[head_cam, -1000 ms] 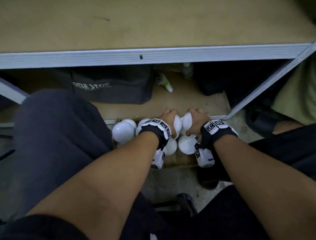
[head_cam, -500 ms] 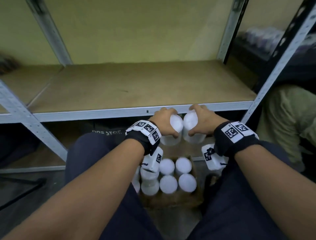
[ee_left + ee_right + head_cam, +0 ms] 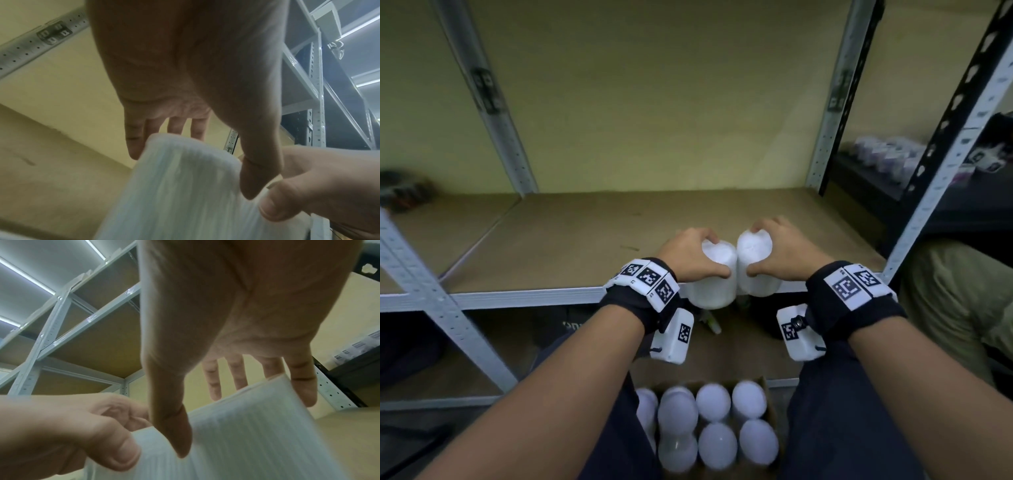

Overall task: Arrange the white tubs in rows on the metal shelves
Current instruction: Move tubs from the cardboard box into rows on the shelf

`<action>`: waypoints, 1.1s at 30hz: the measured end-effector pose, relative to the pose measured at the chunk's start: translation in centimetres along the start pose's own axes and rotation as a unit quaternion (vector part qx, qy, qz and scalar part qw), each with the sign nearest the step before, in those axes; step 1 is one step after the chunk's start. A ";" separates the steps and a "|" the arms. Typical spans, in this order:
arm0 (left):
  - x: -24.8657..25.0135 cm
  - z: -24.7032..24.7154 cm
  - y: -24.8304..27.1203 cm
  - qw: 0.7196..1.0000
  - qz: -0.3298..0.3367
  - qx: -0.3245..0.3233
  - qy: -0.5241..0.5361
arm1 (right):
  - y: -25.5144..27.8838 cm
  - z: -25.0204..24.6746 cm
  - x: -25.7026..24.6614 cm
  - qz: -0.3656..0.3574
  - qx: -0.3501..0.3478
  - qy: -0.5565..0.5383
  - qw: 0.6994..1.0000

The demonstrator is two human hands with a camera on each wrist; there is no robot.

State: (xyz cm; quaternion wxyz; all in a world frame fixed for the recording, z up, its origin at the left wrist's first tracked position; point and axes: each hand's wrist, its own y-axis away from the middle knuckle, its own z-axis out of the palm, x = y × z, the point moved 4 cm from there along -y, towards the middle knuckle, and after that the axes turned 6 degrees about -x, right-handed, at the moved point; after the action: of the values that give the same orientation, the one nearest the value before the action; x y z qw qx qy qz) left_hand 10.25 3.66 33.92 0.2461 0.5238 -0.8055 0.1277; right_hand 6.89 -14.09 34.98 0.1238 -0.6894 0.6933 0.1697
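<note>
Over the front edge of the shelf, two tubs ride side by side toward the bare board.

Largest first: the shelf has no tubs on it in view, so this looks like the carrying step of the first row. Below, the cardboard box holds more tubs. The left hand grips the left tub by its top, fingers and thumb curled round the rim; the right hand holds the right tub likewise, the tubs touching. Next comes setting both down upright, probably toward the back. Tub bottoms are hidden, and both wrist views are blurred.
</note>
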 end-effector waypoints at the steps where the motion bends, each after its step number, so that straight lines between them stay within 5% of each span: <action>1: -0.1 -0.4 -0.5 1.000 -0.004 0.004 0.001 | -0.5 -0.2 0.0 -0.002 0.002 -0.004 1.000; 14: -1.5 0.1 -5.2 1.000 -0.016 0.010 0.014 | -5.8 1.9 1.7 0.022 -0.005 -0.025 0.999; 26: -1.3 0.1 -5.0 0.999 -0.001 -0.029 -0.034 | -4.9 2.2 2.0 0.025 -0.026 0.011 0.999; 33: -0.5 -0.5 -3.5 0.996 0.009 0.009 -0.086 | -3.1 0.8 0.8 0.003 0.036 0.055 0.998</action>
State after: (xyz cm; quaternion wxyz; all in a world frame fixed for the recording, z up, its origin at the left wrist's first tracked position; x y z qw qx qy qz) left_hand 13.68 2.81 33.87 0.1697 0.5277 -0.8273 0.0911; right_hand 9.93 -14.44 33.72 0.1094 -0.6908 0.7067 0.1068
